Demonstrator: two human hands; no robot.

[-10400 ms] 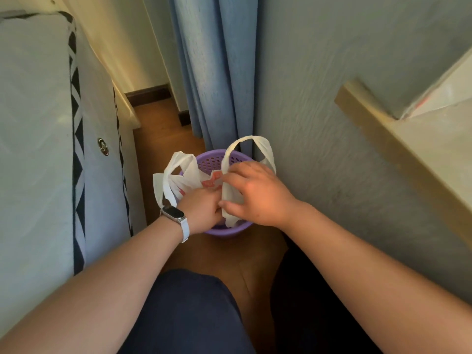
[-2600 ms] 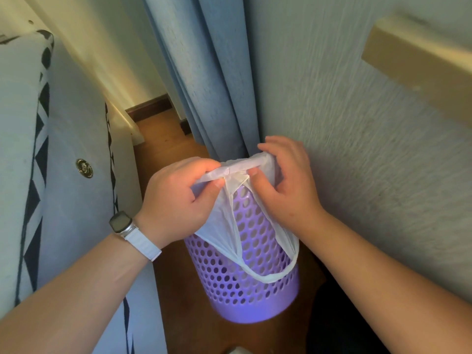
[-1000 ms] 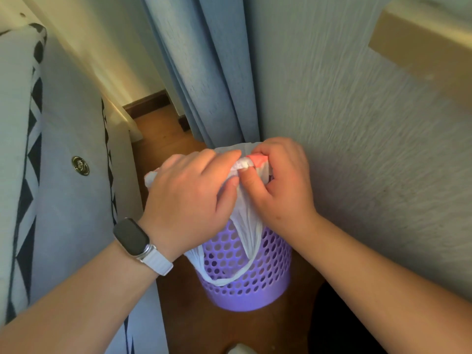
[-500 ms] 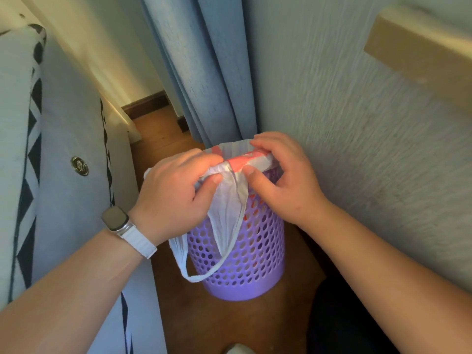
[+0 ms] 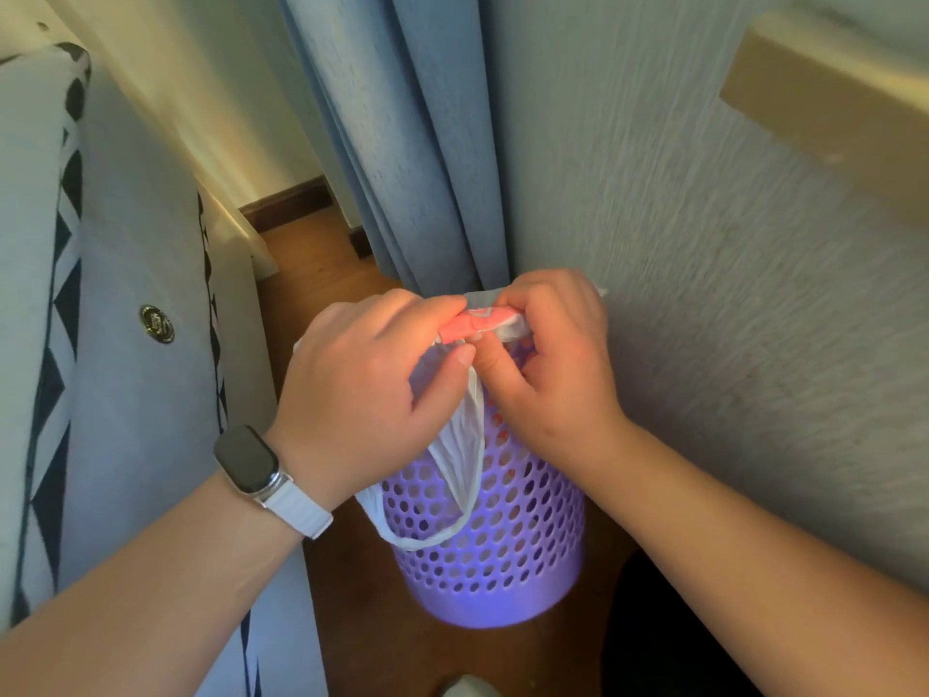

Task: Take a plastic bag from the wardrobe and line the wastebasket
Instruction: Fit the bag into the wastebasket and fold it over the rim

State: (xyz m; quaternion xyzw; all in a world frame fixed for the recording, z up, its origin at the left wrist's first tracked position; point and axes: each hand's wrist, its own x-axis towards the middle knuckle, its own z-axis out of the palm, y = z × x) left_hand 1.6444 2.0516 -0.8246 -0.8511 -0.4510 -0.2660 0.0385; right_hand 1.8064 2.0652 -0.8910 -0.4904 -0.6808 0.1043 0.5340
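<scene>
Bag at the rim
Both hands, left hand (image 5: 372, 394) and right hand (image 5: 548, 364), pinch the bag (image 5: 465, 435) over the basket (image 5: 502, 545); tugging could tear it or tip the basket.

A home bedroom: patterned bedding (image 5: 75, 344) beside blue curtains (image 5: 402, 143), wooden floor (image 5: 311, 274), purple wastebasket (image 5: 502, 545)

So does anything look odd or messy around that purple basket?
Only slightly: one handle loop of the plastic bag dangles loose down the outside of the wastebasket, while the left hand and right hand pinch the bag at the rim. Nothing looks spilled or torn.
</scene>
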